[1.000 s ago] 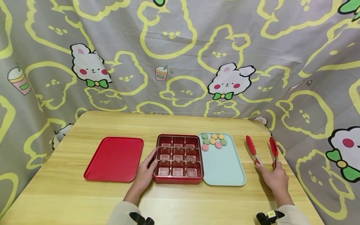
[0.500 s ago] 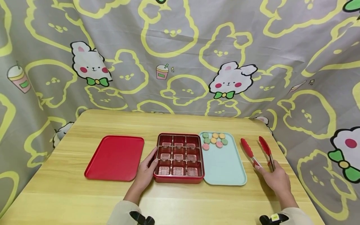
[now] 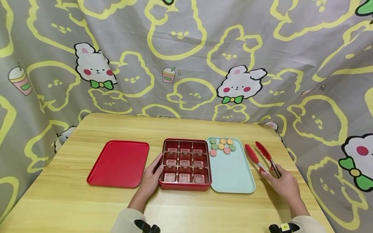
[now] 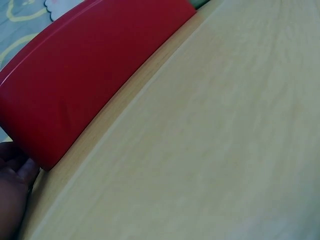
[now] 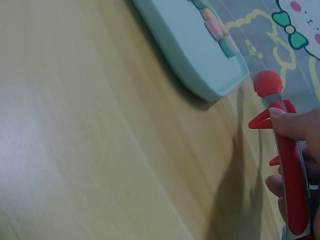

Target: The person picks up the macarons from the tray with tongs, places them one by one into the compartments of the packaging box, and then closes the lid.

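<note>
My left hand [image 3: 148, 182] rests against the left side of a red box [image 3: 185, 186], fingers along its wall and thumb at the rim. Several square compartments divide the box, and nothing lies in them. My right hand [image 3: 285, 187] grips a pair of red-tipped tongs [image 3: 263, 150] just right of a pale green tray [image 3: 233, 174]. The two tong tips stand apart with nothing between them. At the tray's far end lie several small round cookies, green, yellow and pink [image 3: 213, 152]. In the right wrist view the thumb presses the red handle [image 5: 295, 190] of the tongs.
A flat red tray or lid [image 3: 119, 165] lies on the wooden table [image 3: 87, 207] left of the box. The green tray sits close against the box's right side. A patterned curtain [image 3: 186, 71] hangs behind the table and along both sides.
My right hand has brought the tongs leftward, closer to the green tray, and their tips have drawn nearer each other. The left hand and the box keep their places.
</note>
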A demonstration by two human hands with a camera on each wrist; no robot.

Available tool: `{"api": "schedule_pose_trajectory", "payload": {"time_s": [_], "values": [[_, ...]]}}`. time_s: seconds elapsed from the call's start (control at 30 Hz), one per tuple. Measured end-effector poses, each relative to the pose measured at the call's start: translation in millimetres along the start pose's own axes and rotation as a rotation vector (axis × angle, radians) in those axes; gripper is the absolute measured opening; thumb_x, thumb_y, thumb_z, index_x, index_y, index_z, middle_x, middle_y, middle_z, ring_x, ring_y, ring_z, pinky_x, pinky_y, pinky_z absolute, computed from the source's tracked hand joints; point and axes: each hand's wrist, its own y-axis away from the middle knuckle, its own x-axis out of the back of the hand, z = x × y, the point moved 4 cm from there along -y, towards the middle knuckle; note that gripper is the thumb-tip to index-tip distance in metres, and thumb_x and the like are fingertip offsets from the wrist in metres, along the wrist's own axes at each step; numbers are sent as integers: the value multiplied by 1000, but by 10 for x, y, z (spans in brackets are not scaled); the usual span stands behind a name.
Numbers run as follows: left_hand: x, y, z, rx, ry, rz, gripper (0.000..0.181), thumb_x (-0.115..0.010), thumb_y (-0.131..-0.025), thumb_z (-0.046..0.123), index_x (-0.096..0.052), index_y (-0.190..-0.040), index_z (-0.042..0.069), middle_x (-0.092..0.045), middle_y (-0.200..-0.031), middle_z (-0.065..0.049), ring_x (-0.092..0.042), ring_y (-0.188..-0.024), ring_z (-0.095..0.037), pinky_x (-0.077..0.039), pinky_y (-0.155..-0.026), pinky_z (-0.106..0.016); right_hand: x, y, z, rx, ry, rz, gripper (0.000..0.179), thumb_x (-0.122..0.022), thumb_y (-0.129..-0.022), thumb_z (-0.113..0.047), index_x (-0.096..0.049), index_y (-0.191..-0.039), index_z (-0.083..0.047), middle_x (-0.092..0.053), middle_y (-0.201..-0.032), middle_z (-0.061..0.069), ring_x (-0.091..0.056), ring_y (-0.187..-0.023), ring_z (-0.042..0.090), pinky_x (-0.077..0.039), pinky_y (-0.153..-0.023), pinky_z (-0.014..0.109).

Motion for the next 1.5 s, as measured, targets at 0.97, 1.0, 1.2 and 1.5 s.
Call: {"api": "schedule_pose_trajectory", "payload": {"time_s": [0.97, 1.0, 1.2, 1.5], "values": [[-2, 1, 0, 13, 3, 2, 49, -47, -99, 11, -34, -147, 11, -33, -151, -10, -25, -140, -29, -21, -115, -46, -1, -15, -423, 165, 108, -66, 86, -59, -83, -60, -42, -139, 3, -46, -127, 39, -55, -89, 38, -42, -60, 36], [-2, 0, 3, 15, 3, 3, 49, -46, -99, 11, -34, -147, 10, -33, -151, -11, -25, -140, -30, -21, -115, -46, -1, -19, -434, 172, 112, -68, 85, -59, -83, -59, -42, -139, 3, -46, -127, 39, -55, -90, 38, -42, -60, 36], [-5, -1, 12, 30, 0, -1, 50, -46, -99, 10, -33, -147, 10, -32, -151, -12, -25, -140, -31, -21, -115, -47, 14, -59, -478, 190, 116, -101, 84, -58, -85, -58, -40, -139, 4, -49, -123, 40, -52, -79, 33, -37, -55, 30], [-18, -88, -319, 9, 27, 16, 49, -48, -99, 17, -36, -146, 23, -34, -151, -4, -25, -141, -25, -20, -116, -45, 26, -108, -563, 214, 138, -128, 71, -62, -85, -50, -50, -134, 0, -47, -67, 5, -43, -60, 19, -31, -49, 28]]}}
